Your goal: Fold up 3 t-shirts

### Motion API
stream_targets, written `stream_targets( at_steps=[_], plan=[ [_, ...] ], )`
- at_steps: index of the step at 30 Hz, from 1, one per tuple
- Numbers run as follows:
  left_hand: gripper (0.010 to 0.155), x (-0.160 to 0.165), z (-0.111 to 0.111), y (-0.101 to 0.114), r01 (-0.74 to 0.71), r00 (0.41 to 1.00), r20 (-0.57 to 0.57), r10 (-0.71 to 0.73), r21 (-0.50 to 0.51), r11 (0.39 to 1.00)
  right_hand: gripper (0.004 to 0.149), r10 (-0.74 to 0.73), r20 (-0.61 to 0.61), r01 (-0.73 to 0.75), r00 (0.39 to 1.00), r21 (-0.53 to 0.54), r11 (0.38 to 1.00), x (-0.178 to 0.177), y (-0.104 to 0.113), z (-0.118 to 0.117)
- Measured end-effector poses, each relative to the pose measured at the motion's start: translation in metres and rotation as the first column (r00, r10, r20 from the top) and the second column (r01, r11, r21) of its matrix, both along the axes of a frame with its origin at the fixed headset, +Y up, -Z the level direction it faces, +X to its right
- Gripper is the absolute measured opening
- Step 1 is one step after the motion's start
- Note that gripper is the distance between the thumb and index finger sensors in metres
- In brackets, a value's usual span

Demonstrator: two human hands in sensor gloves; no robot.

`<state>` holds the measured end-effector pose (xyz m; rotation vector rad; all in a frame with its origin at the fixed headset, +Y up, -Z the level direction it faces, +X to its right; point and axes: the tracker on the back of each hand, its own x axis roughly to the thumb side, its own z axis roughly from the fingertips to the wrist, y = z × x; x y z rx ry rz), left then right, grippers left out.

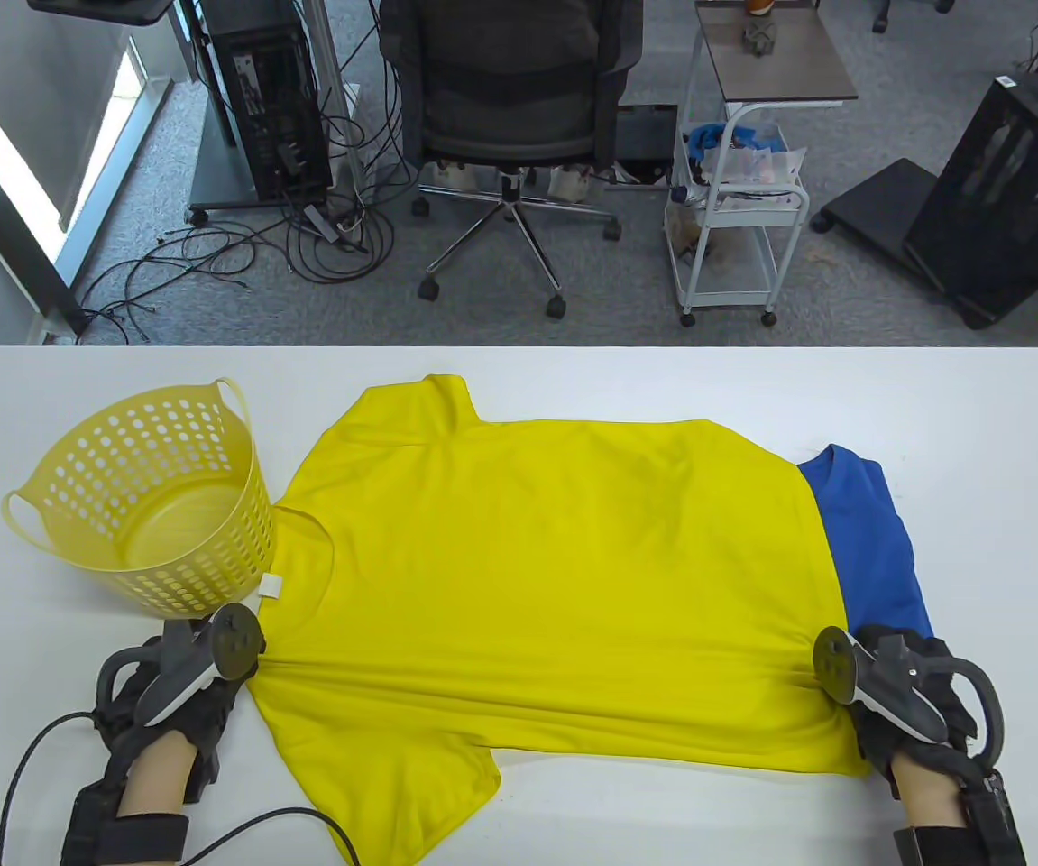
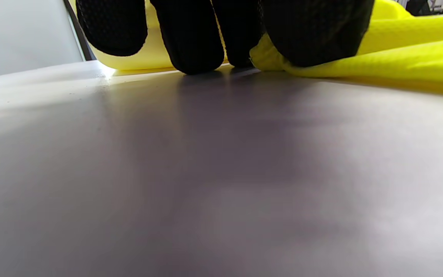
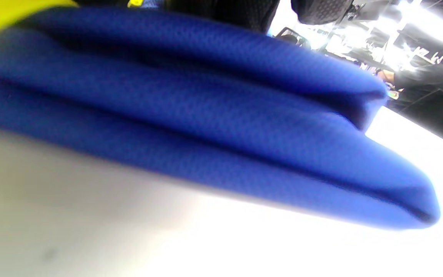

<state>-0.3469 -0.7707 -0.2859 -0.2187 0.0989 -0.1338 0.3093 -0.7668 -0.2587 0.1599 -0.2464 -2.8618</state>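
Both hands sit at the near edge of the yellow shirt (image 1: pixel 537 577), spread flat on the table (image 1: pixel 978 433). Left hand (image 1: pixel 180 686) pinches the shoulder; right hand (image 1: pixel 902 690) seems to grip the hem, probably to fold it. Blue shirt (image 1: pixel 870 541) lies folded underneath.

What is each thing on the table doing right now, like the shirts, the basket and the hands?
Yellow t-shirt: spread flat, unfolded, its hem end lying over the blue one.
Blue t-shirt: folded in layers, partly under the yellow shirt.
Yellow basket: upright, looks empty.
Left hand: grips the yellow shirt near its collar.
Right hand: at the yellow shirt's hem corner, grip hidden.
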Motion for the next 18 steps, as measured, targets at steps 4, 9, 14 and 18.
stream_targets(
  at_steps=[4, 9, 14, 18],
  plan=[
    [0.042, -0.005, 0.0, -0.001, 0.018, 1.0, 0.012, -0.017, -0.014, 1.0, 0.038, -0.095, 0.011, 0.094, 0.995, 0.073, 0.993, 0.009, 0.011, 0.003],
    [0.043, -0.013, 0.001, 0.006, -0.013, 1.0, 0.019, 0.013, 0.044, 0.999, 0.039, -0.15, 0.033, 0.147, 0.988, 0.081, 0.986, 0.015, 0.016, 0.0],
    [0.044, -0.019, 0.003, 0.016, -0.091, 0.996, 0.013, 0.091, 0.089, 0.992, 0.04, -0.222, 0.049, 0.217, 0.974, 0.097, 0.971, 0.025, 0.021, 0.0],
    [0.043, -0.02, 0.006, 0.027, -0.115, 0.993, 0.013, 0.115, 0.121, 0.986, 0.04, -0.233, 0.065, 0.219, 0.97, 0.178, 0.959, 0.027, 0.037, 0.001]
  ],
)
